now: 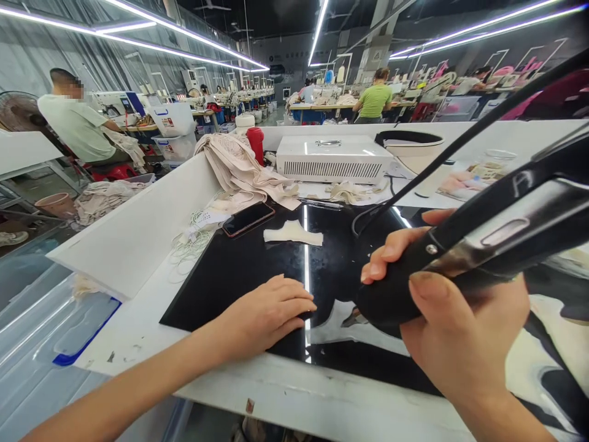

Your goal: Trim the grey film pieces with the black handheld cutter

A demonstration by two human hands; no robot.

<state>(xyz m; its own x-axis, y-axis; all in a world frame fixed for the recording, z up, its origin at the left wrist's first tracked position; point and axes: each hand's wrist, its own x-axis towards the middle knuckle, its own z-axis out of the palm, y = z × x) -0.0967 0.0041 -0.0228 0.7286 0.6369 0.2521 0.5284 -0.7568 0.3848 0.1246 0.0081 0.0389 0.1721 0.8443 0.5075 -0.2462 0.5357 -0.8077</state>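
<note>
My right hand [460, 319] is wrapped round a black handheld tool [478, 245] with a metal plate on its side and a dark cord at its end. The tool is raised over the right part of a glossy black board [221, 276]. My left hand [271, 313] rests palm down near the board's front edge, fingers pointing right. A small cream fabric piece [293, 234] lies flat beyond my left hand. Beside it at the left is a dark phone [248, 219]. Below the tool, a grey-white shape shows on the glossy surface; whether it is material or reflection, I cannot tell.
Behind the board are a white vented box [334, 158], a beige fabric pile [243, 166], a red container [255, 145] and an oval bin [411, 153]. Tangled thread [191, 239] lies at the left. A black cable crosses the right side. Seated people work farther back.
</note>
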